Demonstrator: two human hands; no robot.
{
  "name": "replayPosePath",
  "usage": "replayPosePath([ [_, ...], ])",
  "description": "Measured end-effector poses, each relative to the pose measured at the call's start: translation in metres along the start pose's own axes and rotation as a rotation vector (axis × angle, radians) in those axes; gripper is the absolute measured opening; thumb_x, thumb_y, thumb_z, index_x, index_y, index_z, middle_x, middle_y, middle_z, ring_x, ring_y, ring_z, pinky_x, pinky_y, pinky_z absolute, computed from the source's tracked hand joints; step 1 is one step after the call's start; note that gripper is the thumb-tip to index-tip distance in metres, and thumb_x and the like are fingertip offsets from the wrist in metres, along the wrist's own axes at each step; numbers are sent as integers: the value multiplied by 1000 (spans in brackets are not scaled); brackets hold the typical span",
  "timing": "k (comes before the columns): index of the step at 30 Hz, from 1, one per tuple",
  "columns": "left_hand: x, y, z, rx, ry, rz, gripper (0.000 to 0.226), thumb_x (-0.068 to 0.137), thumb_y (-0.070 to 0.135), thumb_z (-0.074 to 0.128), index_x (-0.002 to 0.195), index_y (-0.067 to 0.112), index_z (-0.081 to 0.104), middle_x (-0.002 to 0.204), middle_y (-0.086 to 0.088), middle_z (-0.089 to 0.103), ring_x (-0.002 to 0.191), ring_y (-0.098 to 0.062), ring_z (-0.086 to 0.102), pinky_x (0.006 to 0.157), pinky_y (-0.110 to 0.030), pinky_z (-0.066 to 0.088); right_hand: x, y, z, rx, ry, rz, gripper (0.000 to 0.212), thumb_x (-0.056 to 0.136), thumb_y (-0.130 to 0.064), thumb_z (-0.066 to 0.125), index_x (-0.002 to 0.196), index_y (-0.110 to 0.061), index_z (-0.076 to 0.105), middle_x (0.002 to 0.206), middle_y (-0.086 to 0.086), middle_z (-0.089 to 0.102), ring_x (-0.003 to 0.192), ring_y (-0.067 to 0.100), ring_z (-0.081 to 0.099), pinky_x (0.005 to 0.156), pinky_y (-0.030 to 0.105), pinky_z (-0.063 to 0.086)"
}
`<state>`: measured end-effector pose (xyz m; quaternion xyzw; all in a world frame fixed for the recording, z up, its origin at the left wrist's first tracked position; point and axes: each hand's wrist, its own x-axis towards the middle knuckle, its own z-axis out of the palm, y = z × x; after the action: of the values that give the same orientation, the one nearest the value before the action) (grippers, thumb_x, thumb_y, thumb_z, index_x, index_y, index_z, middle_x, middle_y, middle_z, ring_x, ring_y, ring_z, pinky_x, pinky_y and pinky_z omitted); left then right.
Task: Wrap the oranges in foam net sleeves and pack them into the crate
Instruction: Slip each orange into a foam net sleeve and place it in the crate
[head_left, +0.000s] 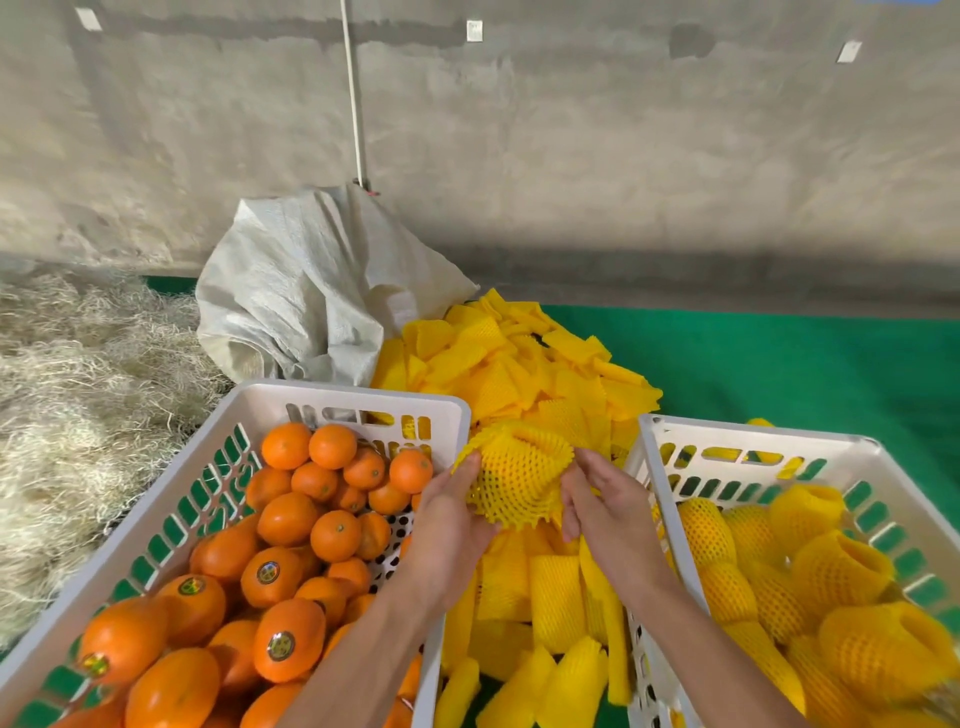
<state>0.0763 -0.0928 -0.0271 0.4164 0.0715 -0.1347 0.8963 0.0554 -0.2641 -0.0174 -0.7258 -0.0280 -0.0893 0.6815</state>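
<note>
Two white crates: left crate (332, 400), right crate (753, 431). Left crate holds bare oranges (285, 519), about thirty visible (lower layers hidden, exact count not possible). Right crate holds sleeved oranges (841, 569), roughly eight to ten visible. Between the crates: one netted orange (514, 480) held by two hands, left hand (452, 519) and right hand (602, 506). Loose foam sleeves (519, 364) beyond and below it: too many to count. One grey sack (301, 291) behind the left crate.

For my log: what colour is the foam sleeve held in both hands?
Yellow foam net sleeve, clearest in the head view.
</note>
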Motion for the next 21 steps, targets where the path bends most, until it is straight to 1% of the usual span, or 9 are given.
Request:
replayPosePath([
  [3, -2, 2, -1, -24, -65, -43, 45, 106, 30, 46, 140, 3, 57, 138, -17, 65, 130, -31, 61, 108, -47, 51, 0, 7, 1, -87, 62, 24, 29, 100, -46, 52, 80, -32, 68, 57, 7, 56, 53, 19, 53, 55, 36, 46],
  [7, -5, 4, -2, -28, -142, -138, 51, 104, 36, 50, 143, 3, 54, 141, -18, 62, 132, -32, 60, 106, -44, 53, 5, 15, -5, -53, 35, 223, 43, 92, -58, 51, 89, -19, 68, 60, 6, 54, 54, 17, 53, 58, 39, 46],
  [11, -1, 5, -4, -71, -143, -160, 52, 103, 37, 53, 142, 3, 55, 142, -19, 62, 131, -32, 61, 94, -41, 60, 7, 23, -6, -4, 0, 301, 39, 98, -50, 52, 85, -14, 59, 61, 5, 38, 49, 13, 39, 48, 32, 38],
  [13, 0, 4, -3, -15, -119, -131, 49, 102, 40, 56, 132, 3, 65, 135, -19, 66, 119, -31, 68, 83, -36, 62, 10, 28, -9, -30, -33, 366, 34, 106, -37, 49, 87, -11, 58, 60, 4, 37, 47, 11, 38, 46, 30, 37],
  [15, -1, 2, 1, 53, -96, -97, 44, 98, 45, 58, 114, 9, 78, 122, -16, 73, 96, -23, 75, 69, -30, 62, 11, 29, -9, -51, -96, 422, 29, 109, -25, 45, 88, -12, 60, 58, -1, 40, 45, 10, 39, 45, 28, 38],
  [16, -2, 1, 3, 76, -81, -81, 42, 96, 47, 59, 109, 13, 80, 119, -15, 74, 92, -20, 75, 69, -29, 62, 9, 27, -7, -61, -126, 424, 28, 110, -23, 44, 89, -13, 60, 57, -2, 43, 44, 10, 41, 45, 28, 40],
  [18, -2, 2, 5, 106, -62, -44, 39, 96, 49, 59, 110, 19, 80, 125, -14, 73, 106, -23, 74, 81, -32, 63, 5, 21, -3, -199, -117, 346, 27, 110, -28, 42, 93, -18, 61, 59, -3, 55, 46, 12, 51, 49, 32, 47],
  [20, -2, 2, 5, 135, -64, -9, 42, 99, 49, 59, 120, 17, 76, 131, -15, 70, 120, -27, 68, 96, -39, 59, 1, 15, -1, -327, 3, 247, 31, 107, -45, 37, 99, -28, 62, 64, 0, 66, 54, 12, 64, 56, 32, 52],
  [21, -2, 1, 5, 150, -68, 3, 44, 100, 48, 60, 125, 13, 72, 133, -16, 68, 124, -30, 66, 100, -42, 55, -1, 10, -2, -291, 84, 221, 38, 104, -56, 32, 102, -33, 62, 68, 0, 70, 60, 12, 68, 59, 29, 54],
])
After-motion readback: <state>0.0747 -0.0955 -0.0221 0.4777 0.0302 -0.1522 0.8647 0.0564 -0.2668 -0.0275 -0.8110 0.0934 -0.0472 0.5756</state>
